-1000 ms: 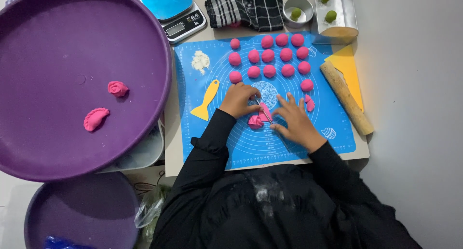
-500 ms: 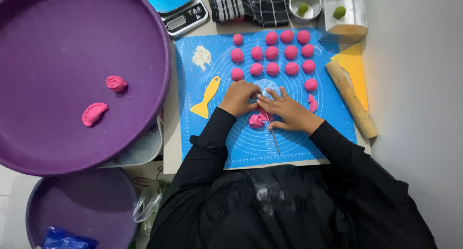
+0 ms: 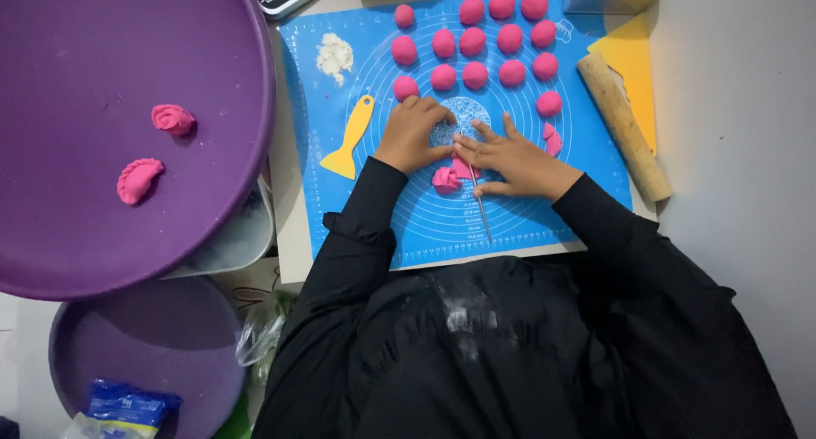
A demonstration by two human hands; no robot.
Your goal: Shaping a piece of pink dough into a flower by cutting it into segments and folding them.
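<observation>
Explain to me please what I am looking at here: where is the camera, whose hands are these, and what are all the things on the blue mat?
The camera sits on a person's head and looks straight down, so you see that person's own two arms in black sleeves. The left hand and the right hand meet over the middle of a blue mat, pressing a small piece of pink dough. Whether the fingers grip it or only press it cannot be told. A shaped pink piece and a thin stick lie just below the hands. Above them are rows of pink dough balls. A yellow scraper lies on the left, a wooden rolling pin on the right. The big purple tray holds two finished pink shapes.
</observation>
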